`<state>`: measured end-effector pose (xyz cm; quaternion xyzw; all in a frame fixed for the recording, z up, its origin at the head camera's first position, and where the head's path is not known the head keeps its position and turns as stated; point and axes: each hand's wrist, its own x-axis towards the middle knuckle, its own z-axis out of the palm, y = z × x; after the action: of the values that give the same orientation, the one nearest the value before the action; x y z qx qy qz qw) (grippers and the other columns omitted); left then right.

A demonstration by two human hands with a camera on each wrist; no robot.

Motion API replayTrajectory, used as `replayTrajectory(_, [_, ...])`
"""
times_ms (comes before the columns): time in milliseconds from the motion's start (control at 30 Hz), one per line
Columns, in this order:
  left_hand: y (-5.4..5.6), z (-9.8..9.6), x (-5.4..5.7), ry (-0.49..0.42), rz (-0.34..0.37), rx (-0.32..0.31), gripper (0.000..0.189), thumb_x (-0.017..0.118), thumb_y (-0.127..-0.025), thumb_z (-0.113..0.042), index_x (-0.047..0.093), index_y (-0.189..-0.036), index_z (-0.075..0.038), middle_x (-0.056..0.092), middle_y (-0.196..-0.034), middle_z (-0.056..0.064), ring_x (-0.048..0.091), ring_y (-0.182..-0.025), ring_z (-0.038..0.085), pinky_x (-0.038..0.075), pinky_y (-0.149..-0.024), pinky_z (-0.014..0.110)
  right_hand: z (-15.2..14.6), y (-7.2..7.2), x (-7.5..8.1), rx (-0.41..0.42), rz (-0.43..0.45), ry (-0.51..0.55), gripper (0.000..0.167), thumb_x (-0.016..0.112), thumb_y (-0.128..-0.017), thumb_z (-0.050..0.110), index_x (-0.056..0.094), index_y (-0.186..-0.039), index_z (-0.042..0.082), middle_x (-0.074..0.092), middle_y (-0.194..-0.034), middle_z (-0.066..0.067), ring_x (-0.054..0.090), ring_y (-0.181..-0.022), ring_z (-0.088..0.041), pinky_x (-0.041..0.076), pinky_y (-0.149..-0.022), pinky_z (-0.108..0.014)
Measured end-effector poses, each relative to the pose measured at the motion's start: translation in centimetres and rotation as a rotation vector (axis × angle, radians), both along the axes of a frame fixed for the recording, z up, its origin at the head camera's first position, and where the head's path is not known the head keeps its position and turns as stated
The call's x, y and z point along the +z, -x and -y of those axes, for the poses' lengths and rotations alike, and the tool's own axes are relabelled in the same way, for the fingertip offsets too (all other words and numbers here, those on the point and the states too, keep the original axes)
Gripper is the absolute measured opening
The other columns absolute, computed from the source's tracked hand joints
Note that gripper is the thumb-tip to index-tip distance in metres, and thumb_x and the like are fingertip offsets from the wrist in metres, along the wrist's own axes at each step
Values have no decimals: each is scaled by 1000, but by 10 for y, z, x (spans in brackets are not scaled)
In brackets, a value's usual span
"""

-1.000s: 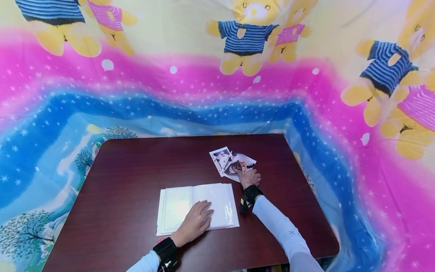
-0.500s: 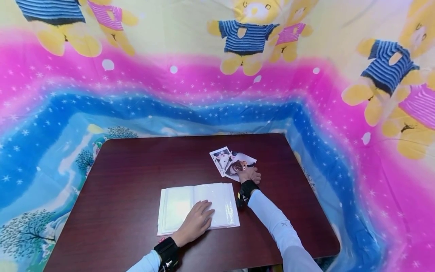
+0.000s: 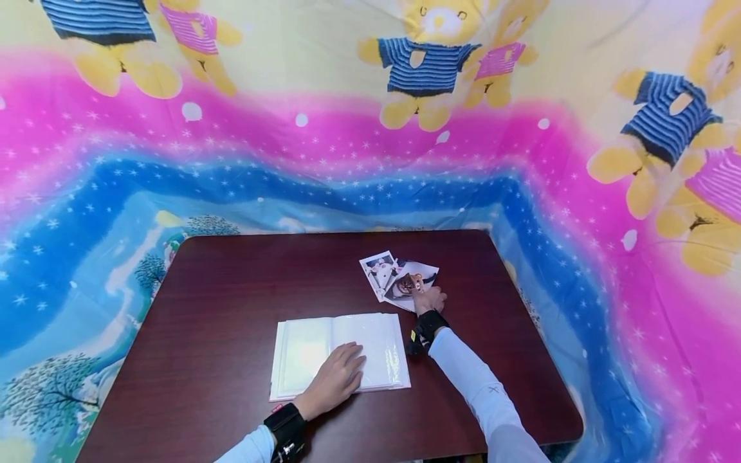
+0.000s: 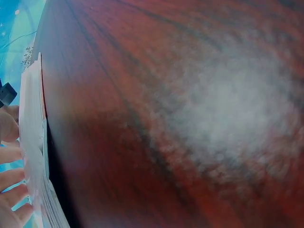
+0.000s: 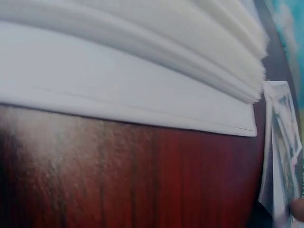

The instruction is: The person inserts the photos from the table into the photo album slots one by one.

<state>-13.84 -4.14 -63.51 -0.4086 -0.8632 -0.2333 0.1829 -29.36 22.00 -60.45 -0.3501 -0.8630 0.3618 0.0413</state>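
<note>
An open photo album (image 3: pixel 307 347) with white pages and clear sleeves lies near the table's front. My left hand (image 3: pixel 336 376) rests on its right-hand page, fingers spread. In the left wrist view the fingers (image 4: pixel 12 178) show at the album's (image 4: pixel 32 123) page edges. Beyond the album to the right, two prints overlap: a photo of a white animal (image 3: pixel 379 273) and a photo of a striped cat (image 3: pixel 403 286). My right hand (image 3: pixel 429 299) is at the cat photo's near right edge, fingertips over it; I cannot tell whether they pinch it.
The dark red-brown table (image 3: pixel 231 283) has rounded corners. A printed cloth (image 3: pixel 324 148) with bears and snowflakes hangs behind and on both sides. A small red tag (image 3: pixel 276 408) pokes out by the album's near left corner. Black camera straps (image 3: pixel 286 427) wrap both wrists.
My right wrist has turned and shifted slightly, with the fingers staying at the cat photo's edge. My left hand has stayed on the album. The head view has swung slightly.
</note>
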Motion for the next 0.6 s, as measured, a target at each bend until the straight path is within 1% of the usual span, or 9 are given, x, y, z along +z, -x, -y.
replayTrajectory(33, [0,0,0,4,3,3,32,70,-88,-14,69,-115,1,60,-126,22,54,-121,38,41,-104,48,-1,0,0,-1,-22,12,44,69,-90,24,57,-114,-11,54,-117,-34,55,-108,-47,45,-93,-53])
replayTrajectory(100, [0,1,-1,4,9,6,32,70,-88,-14,68,-116,2,60,-127,22,54,-122,37,41,-104,47,-3,-1,0,-4,-71,47,29,65,-93,21,61,-101,-7,59,-108,-29,57,-101,-43,45,-90,-52])
replayTrajectory(167, [0,1,-2,5,14,6,32,69,-89,-14,68,-117,2,59,-127,22,54,-122,37,41,-104,47,-6,-6,4,-3,-123,105,23,62,-96,20,61,-95,-3,61,-100,-23,54,-96,-39,42,-88,-50])
replayTrajectory(200, [1,1,-3,3,16,6,32,69,-89,-14,68,-117,2,59,-127,21,54,-122,37,41,-104,47,-6,-9,6,0,-146,154,21,62,-97,20,61,-95,-1,60,-100,-21,53,-93,-38,42,-86,-49])
replayTrajectory(233, [1,1,-3,-2,21,7,32,68,-90,-13,68,-118,2,59,-128,21,54,-122,36,41,-104,47,-7,-11,8,4,-164,214,21,62,-98,20,62,-99,-1,60,-101,-20,53,-91,-36,41,-84,-47])
replayTrajectory(300, [2,2,-4,-11,35,10,32,68,-90,-12,67,-119,2,59,-128,20,54,-122,35,42,-103,47,-8,-15,11,24,-195,300,22,63,-98,20,63,-110,1,61,-105,-18,56,-88,-33,44,-82,-44])
replayTrajectory(400, [4,3,-3,-34,65,20,32,67,-91,-11,66,-121,1,59,-127,18,54,-121,32,43,-102,46,-7,-21,14,71,-231,418,29,63,-98,18,60,-120,-1,62,-111,-20,61,-78,-26,51,-75,-40])
replayTrajectory(500, [8,3,-2,-90,110,33,31,67,-92,-9,66,-121,1,60,-125,16,54,-120,31,44,-101,45,-3,-26,16,119,-286,520,29,65,-96,14,58,-118,-4,64,-109,-21,60,-73,-19,54,-73,-38])
replayTrajectory(600, [14,3,-1,-183,163,74,32,66,-92,-6,64,-123,2,61,-121,15,56,-116,30,46,-98,43,4,-32,17,170,-349,633,26,65,-96,8,55,-114,-7,64,-101,-20,58,-72,-16,56,-75,-42])
